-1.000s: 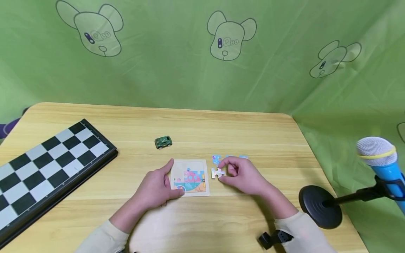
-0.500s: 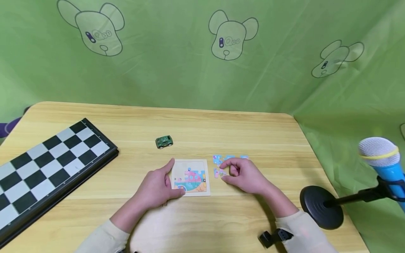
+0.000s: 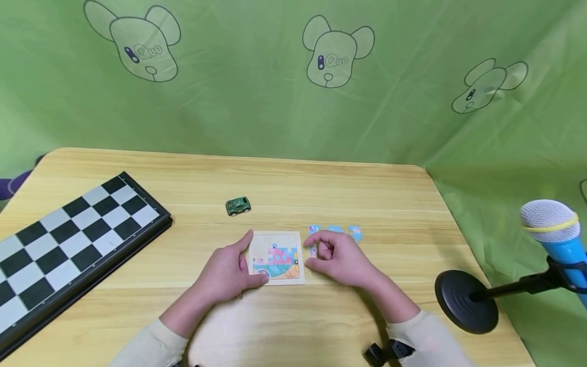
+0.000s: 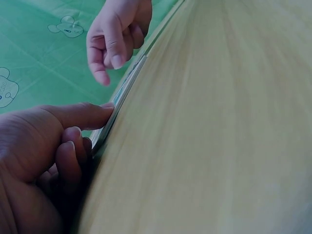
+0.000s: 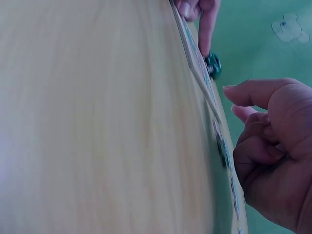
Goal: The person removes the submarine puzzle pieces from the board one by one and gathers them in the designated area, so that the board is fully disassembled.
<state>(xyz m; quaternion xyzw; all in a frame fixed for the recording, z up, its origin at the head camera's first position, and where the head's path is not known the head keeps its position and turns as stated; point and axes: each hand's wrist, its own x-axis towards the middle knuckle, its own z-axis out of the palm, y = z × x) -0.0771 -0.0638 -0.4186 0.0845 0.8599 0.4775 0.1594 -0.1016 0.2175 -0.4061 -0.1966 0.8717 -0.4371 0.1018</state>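
Wooden table (image 3: 321, 188) with your two hands working at a small jigsaw tray.

Largest first: a folded chessboard (image 3: 69, 239) lies at the table's left edge, and a blue microphone on a black stand (image 3: 465, 300) sits at the right. Your left hand (image 3: 224, 272) rests on the puzzle tray (image 3: 276, 257), thumb along its left side, fingers lightly bent. Your right hand (image 3: 339, 257) sits just right of the tray, pinching a puzzle piece (image 3: 314, 251). Three loose pieces (image 3: 335, 232) lie just beyond that hand. A green toy car (image 3: 237, 206) stands behind the tray.
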